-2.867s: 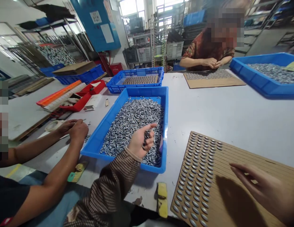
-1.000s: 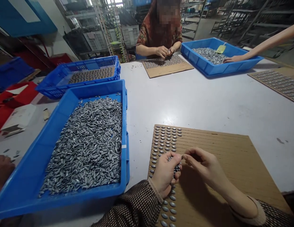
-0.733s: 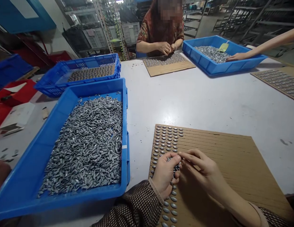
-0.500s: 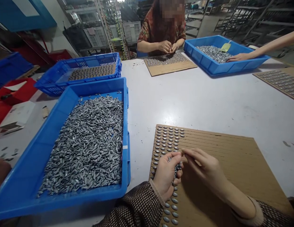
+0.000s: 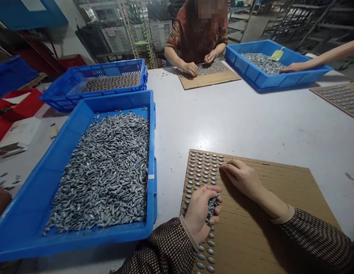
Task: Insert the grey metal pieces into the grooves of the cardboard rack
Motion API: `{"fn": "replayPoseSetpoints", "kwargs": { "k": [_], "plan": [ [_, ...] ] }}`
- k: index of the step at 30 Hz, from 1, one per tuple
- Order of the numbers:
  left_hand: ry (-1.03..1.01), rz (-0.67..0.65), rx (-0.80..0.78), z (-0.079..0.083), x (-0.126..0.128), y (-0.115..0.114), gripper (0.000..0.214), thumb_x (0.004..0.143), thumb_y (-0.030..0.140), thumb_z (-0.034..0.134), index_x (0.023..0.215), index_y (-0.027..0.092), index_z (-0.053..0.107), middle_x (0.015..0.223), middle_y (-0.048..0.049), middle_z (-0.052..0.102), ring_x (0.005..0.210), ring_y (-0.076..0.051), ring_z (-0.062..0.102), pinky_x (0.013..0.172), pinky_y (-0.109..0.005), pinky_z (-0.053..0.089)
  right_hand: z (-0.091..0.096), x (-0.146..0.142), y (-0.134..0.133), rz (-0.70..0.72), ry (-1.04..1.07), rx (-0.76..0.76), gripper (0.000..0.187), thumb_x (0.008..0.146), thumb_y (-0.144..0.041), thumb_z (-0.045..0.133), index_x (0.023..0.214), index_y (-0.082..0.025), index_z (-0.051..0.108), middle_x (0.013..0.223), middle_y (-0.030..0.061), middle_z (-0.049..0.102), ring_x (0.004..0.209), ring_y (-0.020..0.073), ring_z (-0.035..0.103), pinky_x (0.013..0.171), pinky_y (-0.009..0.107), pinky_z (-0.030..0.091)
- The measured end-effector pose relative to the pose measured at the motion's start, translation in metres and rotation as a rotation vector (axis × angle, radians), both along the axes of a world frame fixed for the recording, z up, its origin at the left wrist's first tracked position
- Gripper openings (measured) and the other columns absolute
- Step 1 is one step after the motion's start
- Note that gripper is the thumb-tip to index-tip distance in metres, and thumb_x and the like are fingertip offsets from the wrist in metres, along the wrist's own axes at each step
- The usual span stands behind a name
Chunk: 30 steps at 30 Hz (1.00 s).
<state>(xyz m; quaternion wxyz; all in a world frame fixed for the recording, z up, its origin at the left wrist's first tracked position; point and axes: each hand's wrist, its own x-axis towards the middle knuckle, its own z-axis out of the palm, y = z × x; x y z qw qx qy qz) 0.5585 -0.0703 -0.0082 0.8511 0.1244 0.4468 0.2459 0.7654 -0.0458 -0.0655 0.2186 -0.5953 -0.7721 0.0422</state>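
Now left hand [image 5: 200, 213] cupping metal pieces [image 5: 211, 205], right hand [image 5: 243, 178] fingertips pressed on slotted board [image 5: 279, 213], no readable writing.

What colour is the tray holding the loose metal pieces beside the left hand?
Blue: the tray is solid blue plastic, seen clearly in the head view.

On the bench [image 5: 236, 114] in front of me lies a slotted board [image 5: 279, 198], small metal pieces [image 5: 203, 171] seated in its left rows. My left hand [image 5: 201, 213] rests on its near left part; my right hand [image 5: 242, 177] lies just beyond, further in. Left of the board sits a tray [image 5: 80, 125] of loose pieces [image 5: 108, 171], with a crate [image 5: 71, 82] behind it. Across the bench, another person's hands [image 5: 199, 64] rest on a second board [image 5: 211, 78], a second tray [image 5: 259, 80] to its right.
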Motion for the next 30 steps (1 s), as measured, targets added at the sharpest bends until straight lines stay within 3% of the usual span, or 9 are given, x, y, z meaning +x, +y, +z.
{"fn": "replayPoseSetpoints", "kwargs": {
  "k": [9, 14, 16, 20, 22, 26, 30],
  "plan": [
    [-0.015, -0.027, 0.052, 0.001, 0.002, -0.002, 0.030, 0.073, 0.028, 0.069, 0.098, 0.016, 0.057, 0.074, 0.0005, 0.058, 0.049, -0.005, 0.047, 0.036, -0.015, 0.019, -0.006, -0.001, 0.002, -0.036, 0.034, 0.037, 0.032, 0.098, -0.027, 0.041, 0.092, -0.020, 0.072, 0.089, 0.0082, 0.067, 0.080, 0.0189, 0.060, 0.069, 0.031, 0.047],
    [-0.029, 0.001, 0.079, -0.001, 0.000, 0.000, 0.034, 0.071, 0.029, 0.073, 0.100, 0.015, 0.062, 0.078, -0.0014, 0.060, 0.051, -0.005, 0.048, 0.036, -0.015, 0.018, 0.003, -0.003, -0.004, -0.042, 0.186, 0.000, 0.029, 0.097, -0.032, 0.044, 0.101, -0.020, 0.070, 0.096, 0.0099, 0.068, 0.086, 0.0215, 0.062, 0.075, 0.036, 0.050],
    [-0.038, 0.016, 0.091, -0.003, -0.001, 0.000, 0.035, 0.071, 0.030, 0.074, 0.100, 0.016, 0.060, 0.078, -0.0005, 0.059, 0.051, -0.004, 0.048, 0.036, -0.014, 0.019, 0.015, -0.009, -0.014, -0.065, 0.354, -0.063, 0.026, 0.095, -0.037, 0.049, 0.104, -0.020, 0.068, 0.095, 0.0096, 0.069, 0.083, 0.0206, 0.062, 0.074, 0.036, 0.051],
    [-0.062, 0.040, 0.129, -0.004, 0.000, -0.002, 0.033, 0.074, 0.031, 0.073, 0.099, 0.018, 0.055, 0.076, 0.0013, 0.058, 0.049, -0.004, 0.047, 0.036, -0.013, 0.019, 0.042, -0.026, -0.038, -0.013, 0.813, -0.446, 0.027, 0.091, -0.044, 0.058, 0.098, -0.019, 0.067, 0.087, 0.0058, 0.070, 0.076, 0.0170, 0.064, 0.067, 0.031, 0.054],
    [-0.066, 0.044, 0.151, -0.004, 0.001, -0.003, 0.031, 0.076, 0.032, 0.072, 0.097, 0.019, 0.053, 0.074, 0.0018, 0.058, 0.048, -0.004, 0.045, 0.035, -0.013, 0.019, 0.051, -0.035, -0.046, 0.006, 0.945, -0.554, 0.028, 0.088, -0.045, 0.062, 0.094, -0.019, 0.067, 0.084, 0.0048, 0.070, 0.075, 0.0165, 0.065, 0.066, 0.029, 0.055],
    [-0.055, 0.057, 0.171, -0.005, 0.001, -0.004, 0.029, 0.078, 0.031, 0.071, 0.094, 0.019, 0.050, 0.073, 0.0021, 0.057, 0.048, -0.004, 0.045, 0.034, -0.012, 0.019, 0.055, -0.044, -0.052, -0.109, 0.949, -0.515, 0.026, 0.085, -0.045, 0.065, 0.084, -0.019, 0.065, 0.076, 0.0024, 0.067, 0.067, 0.0140, 0.061, 0.058, 0.025, 0.050],
    [-0.088, 0.068, 0.161, -0.005, 0.001, -0.002, 0.028, 0.078, 0.030, 0.071, 0.093, 0.018, 0.050, 0.073, 0.0024, 0.056, 0.048, -0.003, 0.044, 0.035, -0.012, 0.020, 0.057, -0.047, -0.053, -0.124, 0.977, -0.571, 0.029, 0.085, -0.046, 0.064, 0.088, -0.019, 0.070, 0.078, 0.0039, 0.070, 0.069, 0.0155, 0.063, 0.059, 0.026, 0.051]
  ]
}}
